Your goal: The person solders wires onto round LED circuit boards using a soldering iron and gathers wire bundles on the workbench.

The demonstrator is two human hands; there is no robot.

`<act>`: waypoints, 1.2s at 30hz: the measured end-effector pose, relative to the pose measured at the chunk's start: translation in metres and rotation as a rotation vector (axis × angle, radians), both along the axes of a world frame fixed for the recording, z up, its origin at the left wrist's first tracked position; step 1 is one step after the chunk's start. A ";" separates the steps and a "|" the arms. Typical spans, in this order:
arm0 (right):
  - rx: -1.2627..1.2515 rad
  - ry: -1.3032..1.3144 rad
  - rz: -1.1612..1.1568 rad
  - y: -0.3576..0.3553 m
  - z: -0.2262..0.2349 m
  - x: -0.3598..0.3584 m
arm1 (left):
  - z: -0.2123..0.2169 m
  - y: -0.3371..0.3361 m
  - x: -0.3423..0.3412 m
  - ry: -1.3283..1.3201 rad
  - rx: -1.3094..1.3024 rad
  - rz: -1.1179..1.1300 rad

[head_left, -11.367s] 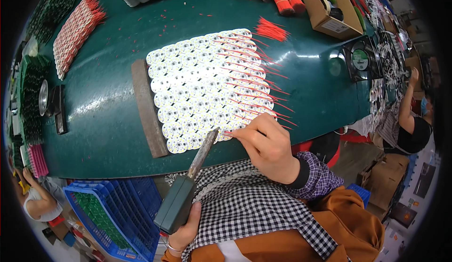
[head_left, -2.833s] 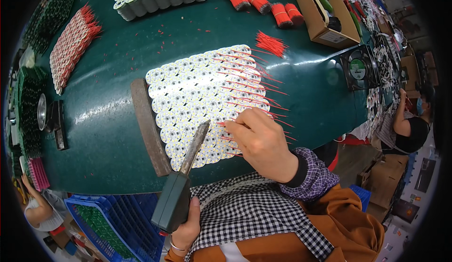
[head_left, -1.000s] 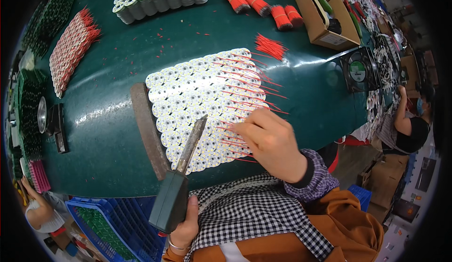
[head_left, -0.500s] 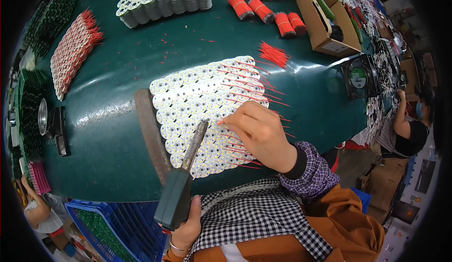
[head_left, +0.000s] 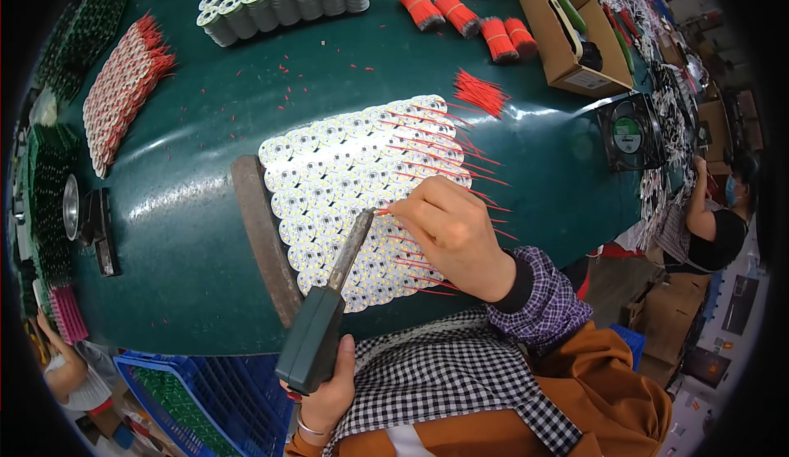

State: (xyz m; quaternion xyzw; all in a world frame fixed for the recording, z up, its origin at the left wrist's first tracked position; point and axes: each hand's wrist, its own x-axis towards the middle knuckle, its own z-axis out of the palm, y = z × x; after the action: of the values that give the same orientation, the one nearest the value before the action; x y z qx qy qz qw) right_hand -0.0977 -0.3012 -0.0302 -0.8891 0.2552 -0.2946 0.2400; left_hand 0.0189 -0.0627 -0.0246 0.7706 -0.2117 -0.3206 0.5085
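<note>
My left hand [head_left: 330,379] is wrapped round the dark green handle of a soldering gun [head_left: 316,334]. Its metal tip reaches up to the fingertips of my right hand [head_left: 452,231], over a sheet of round white LED circuit boards [head_left: 329,182]. Between thumb and finger, my right hand pinches a thin red wire [head_left: 381,211], most of it hidden by the hand. Tip and wire end meet at one of the boards, as far as I can see. Other red wires [head_left: 481,172] stick out to the right from the boards along that side.
A rusty metal bar [head_left: 265,239] lies against the sheet's left edge. Loose red wires [head_left: 481,93] lie beyond it, near wire bundles [head_left: 457,15], a cardboard box [head_left: 588,79] and a black fan [head_left: 629,132]. Stacked round boards [head_left: 283,5] stand at the back; a blue crate [head_left: 205,399] is below left.
The soldering gun has moved slightly right and up, so its tip now meets the wire end at my right fingertips. My right hand has stayed nearly still.
</note>
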 end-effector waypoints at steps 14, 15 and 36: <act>-0.002 0.003 0.001 0.000 0.000 0.000 | -0.012 0.013 0.000 -0.126 -0.149 -0.097; -0.004 0.006 0.001 0.001 0.000 0.000 | -0.013 0.014 0.000 -0.102 -0.239 -0.067; -0.042 0.016 0.030 0.001 -0.004 -0.002 | -0.017 0.008 0.004 -0.251 -0.096 -0.218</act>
State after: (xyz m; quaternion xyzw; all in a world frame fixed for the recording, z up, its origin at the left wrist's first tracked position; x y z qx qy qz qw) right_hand -0.0997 -0.3002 -0.0339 -0.9000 0.2373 -0.2891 0.2236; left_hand 0.0233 -0.0548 -0.0421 0.7518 -0.3708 -0.2645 0.4767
